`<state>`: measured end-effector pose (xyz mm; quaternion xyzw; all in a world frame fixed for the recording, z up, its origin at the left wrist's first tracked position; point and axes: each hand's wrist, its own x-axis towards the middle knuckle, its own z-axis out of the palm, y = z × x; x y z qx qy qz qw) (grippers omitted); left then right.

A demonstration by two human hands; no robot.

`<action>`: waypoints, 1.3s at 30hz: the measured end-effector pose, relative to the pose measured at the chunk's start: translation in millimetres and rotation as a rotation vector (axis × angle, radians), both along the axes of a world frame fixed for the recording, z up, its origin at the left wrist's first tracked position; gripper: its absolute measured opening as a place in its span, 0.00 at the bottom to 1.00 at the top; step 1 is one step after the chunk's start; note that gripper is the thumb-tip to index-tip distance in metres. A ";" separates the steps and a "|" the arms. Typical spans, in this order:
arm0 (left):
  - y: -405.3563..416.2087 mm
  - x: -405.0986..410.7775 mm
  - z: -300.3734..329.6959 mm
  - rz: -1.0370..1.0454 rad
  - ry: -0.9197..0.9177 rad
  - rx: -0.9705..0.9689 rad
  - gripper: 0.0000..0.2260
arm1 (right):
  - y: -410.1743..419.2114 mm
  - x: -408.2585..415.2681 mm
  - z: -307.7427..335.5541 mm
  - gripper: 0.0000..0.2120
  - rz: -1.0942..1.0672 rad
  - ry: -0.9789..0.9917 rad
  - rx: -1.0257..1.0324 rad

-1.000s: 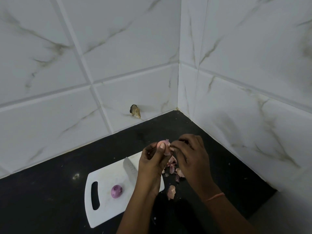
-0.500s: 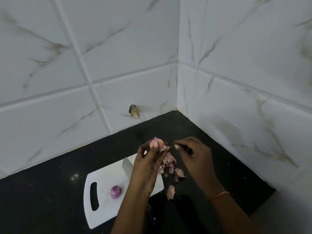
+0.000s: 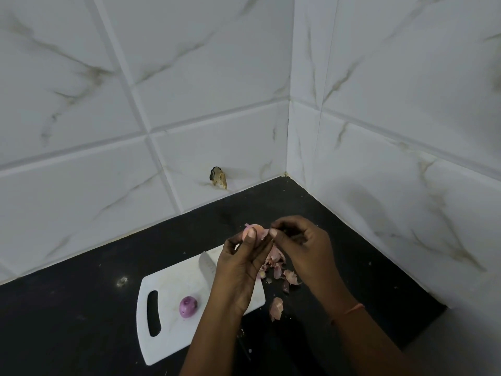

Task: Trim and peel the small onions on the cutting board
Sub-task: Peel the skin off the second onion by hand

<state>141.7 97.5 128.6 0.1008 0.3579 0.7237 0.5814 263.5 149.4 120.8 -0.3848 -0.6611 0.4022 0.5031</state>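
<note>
Black counter bears cutting board with one peeled onion.

Worktop: black, faint pale specks. Cutting board: white. Onion on the board: purple. Held onion: pale pink. Loose skins: pinkish-brown. Wall tiles: white, grey-brown marble veining. Wrist thread: orange.

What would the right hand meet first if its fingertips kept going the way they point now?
The right hand points left at the onion in the left hand; it would likely meet the loose skin flap first.
</note>
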 end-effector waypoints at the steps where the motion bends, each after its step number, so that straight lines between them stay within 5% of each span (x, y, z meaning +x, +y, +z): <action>1: -0.2 -0.4 0.2 -0.002 0.005 -0.003 0.24 | 0.4 0.7 1.2 0.10 0.037 -0.013 0.018; 7: 0.8 0.2 -0.6 -0.005 0.025 -0.033 0.29 | -1.8 -2.6 -2.3 0.05 -0.020 -0.159 0.217; 15: 0.3 0.0 1.8 -0.014 -0.006 -0.072 0.33 | 5.0 1.4 -12.6 0.08 -0.175 -0.086 0.120; 34: -0.1 0.4 -2.5 -0.030 0.016 -0.089 0.22 | 0.0 -2.6 -7.8 0.02 -0.128 -0.145 0.083; 39: -1.6 2.2 -5.7 -0.049 0.103 -0.079 0.20 | -8.5 -9.6 -5.2 0.14 -0.004 -0.186 0.024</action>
